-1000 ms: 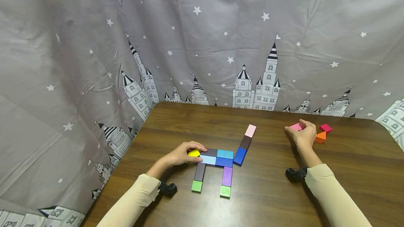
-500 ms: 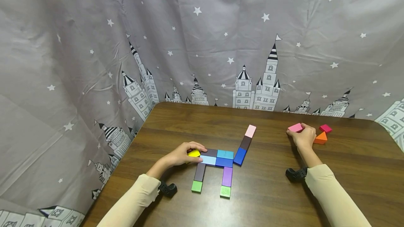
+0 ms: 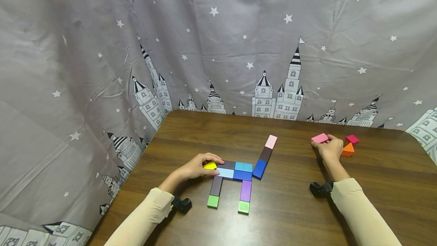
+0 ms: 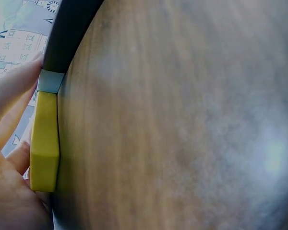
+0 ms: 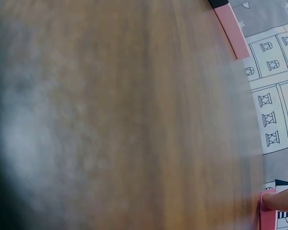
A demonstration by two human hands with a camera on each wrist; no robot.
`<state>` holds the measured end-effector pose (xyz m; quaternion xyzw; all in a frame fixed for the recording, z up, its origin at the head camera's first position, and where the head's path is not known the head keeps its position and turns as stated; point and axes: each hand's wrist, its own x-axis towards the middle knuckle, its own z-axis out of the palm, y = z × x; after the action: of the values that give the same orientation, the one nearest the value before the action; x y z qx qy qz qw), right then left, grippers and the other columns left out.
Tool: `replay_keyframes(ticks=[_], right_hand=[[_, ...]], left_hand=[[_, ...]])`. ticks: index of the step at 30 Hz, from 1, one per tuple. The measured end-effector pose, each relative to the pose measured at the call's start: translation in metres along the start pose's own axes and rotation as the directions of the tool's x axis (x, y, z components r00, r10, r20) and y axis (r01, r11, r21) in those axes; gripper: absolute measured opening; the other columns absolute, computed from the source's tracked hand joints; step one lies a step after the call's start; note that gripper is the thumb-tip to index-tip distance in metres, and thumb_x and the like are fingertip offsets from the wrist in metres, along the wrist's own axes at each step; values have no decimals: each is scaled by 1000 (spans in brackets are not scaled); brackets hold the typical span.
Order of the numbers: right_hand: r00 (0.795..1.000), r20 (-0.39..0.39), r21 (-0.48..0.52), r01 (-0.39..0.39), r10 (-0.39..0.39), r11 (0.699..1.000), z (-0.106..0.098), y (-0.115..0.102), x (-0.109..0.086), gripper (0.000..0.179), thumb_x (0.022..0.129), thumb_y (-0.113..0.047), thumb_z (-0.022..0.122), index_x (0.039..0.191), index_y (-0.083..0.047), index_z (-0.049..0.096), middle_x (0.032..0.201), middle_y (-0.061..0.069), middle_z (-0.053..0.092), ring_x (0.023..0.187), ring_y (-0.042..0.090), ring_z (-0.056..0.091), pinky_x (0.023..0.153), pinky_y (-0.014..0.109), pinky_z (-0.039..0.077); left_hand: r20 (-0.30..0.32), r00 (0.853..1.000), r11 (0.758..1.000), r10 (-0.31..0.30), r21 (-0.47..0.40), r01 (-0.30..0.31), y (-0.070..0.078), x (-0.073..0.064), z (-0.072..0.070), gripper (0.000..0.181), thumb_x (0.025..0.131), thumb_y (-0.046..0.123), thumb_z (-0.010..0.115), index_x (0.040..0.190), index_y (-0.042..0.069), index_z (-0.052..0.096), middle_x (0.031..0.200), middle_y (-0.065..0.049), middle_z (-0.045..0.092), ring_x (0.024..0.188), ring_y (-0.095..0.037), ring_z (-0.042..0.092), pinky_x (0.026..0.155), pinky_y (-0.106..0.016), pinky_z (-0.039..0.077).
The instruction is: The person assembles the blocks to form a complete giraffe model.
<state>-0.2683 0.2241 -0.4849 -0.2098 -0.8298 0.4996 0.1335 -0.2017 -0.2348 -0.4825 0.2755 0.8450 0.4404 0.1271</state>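
Observation:
My left hand (image 3: 197,166) lies curved round the yellow block (image 3: 209,166) at the figure's left end. Its thumb touches the light blue block (image 3: 225,173) and a finger reaches the dark block (image 3: 228,165). In the left wrist view the yellow block (image 4: 44,139) sits beside the fingers, partly covered in the head view. At the back right, my right hand (image 3: 330,149) pinches a pink block (image 3: 320,138) between thumb and fingers. The right wrist view catches one fingertip on that pink block (image 5: 267,211) at its lower edge.
Flat blocks form a figure with green-ended legs (image 3: 213,201) and a slanted row topped by a pale pink block (image 3: 271,141). Beside my right hand lie an orange triangular block (image 3: 348,150) and a crimson block (image 3: 352,139). A grey curtain (image 3: 218,48) hangs behind the table (image 3: 290,215).
The right hand has turned the pink block slightly and shifted it a little; more of the block and the orange triangle shows. The left hand has stayed in place.

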Motion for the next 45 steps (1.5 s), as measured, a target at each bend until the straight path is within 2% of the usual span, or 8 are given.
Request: replay_keyframes(ticks=[6, 14, 22, 31, 34, 39, 43, 45], right_hand=[[1000, -1, -8, -17, 17, 1000, -1, 0, 1, 67, 78, 0, 81, 134, 18, 49, 128, 36, 54, 116, 43, 55, 97, 41, 46], [1000, -9, -23, -12, 12, 1000, -2, 0, 2, 66, 76, -4, 84, 130, 17, 53, 131, 37, 51, 124, 47, 43, 108, 51, 31], [999, 10, -82, 49, -48, 995, -2, -6, 2, 66, 75, -10, 87, 129, 15, 57, 119, 35, 61, 117, 46, 50, 102, 52, 34], [994, 74, -56, 88, -84, 995, 8, -15, 2, 68, 76, -10, 87, 131, 13, 56, 119, 32, 62, 115, 43, 58, 105, 50, 37], [988, 109, -38, 113, -109, 993, 12, -17, 2, 69, 75, -9, 88, 131, 13, 56, 119, 32, 62, 114, 42, 60, 104, 48, 40], [973, 184, -33, 149, -140, 988, 22, -18, 2, 70, 74, -9, 88, 132, 13, 55, 120, 30, 63, 113, 38, 63, 88, 28, 49], [960, 222, -24, 182, -172, 983, 29, -21, 2, 69, 73, -8, 89, 131, 12, 57, 120, 31, 63, 112, 36, 63, 70, 9, 41], [954, 232, -18, 198, -189, 980, 33, -22, 3, 69, 73, -9, 89, 130, 12, 58, 120, 32, 63, 112, 36, 63, 72, 10, 42]], left_hand=[[0, 1000, 1000, 5, -2, -5, -2, 0, 1, 35, 89, 15, 77, 122, 5, 71, 127, -9, 64, 121, -29, 54, 96, -40, 45], [7, 1000, 1000, 8, 7, -8, -1, -2, 0, 35, 89, 17, 77, 122, 8, 72, 128, -6, 64, 120, -24, 55, 94, -30, 45], [7, 1000, 1000, 3, -10, -2, -1, -2, 0, 35, 89, 14, 77, 122, 6, 71, 129, -9, 64, 121, -29, 54, 96, -37, 45], [-11, 1000, 1000, 4, -5, -4, 4, -3, 3, 32, 88, 1, 74, 120, -6, 68, 126, -22, 62, 120, -40, 53, 95, -47, 45], [-11, 1000, 1000, 6, 0, -6, 3, -3, 3, 33, 89, 3, 74, 120, -5, 68, 126, -20, 63, 120, -38, 54, 96, -47, 45], [-4, 1000, 1000, 6, -4, -6, 0, -3, 1, 34, 89, 12, 77, 122, 4, 71, 128, -11, 64, 121, -30, 54, 98, -42, 44], [6, 1000, 1000, 20, -2, -20, 0, -2, 0, 35, 89, 17, 77, 122, 7, 71, 128, -8, 64, 121, -28, 54, 97, -37, 45], [9, 1000, 1000, 18, 1, -18, 0, -2, -1, 35, 89, 17, 77, 123, 8, 71, 128, -7, 64, 121, -26, 54, 96, -34, 44]])
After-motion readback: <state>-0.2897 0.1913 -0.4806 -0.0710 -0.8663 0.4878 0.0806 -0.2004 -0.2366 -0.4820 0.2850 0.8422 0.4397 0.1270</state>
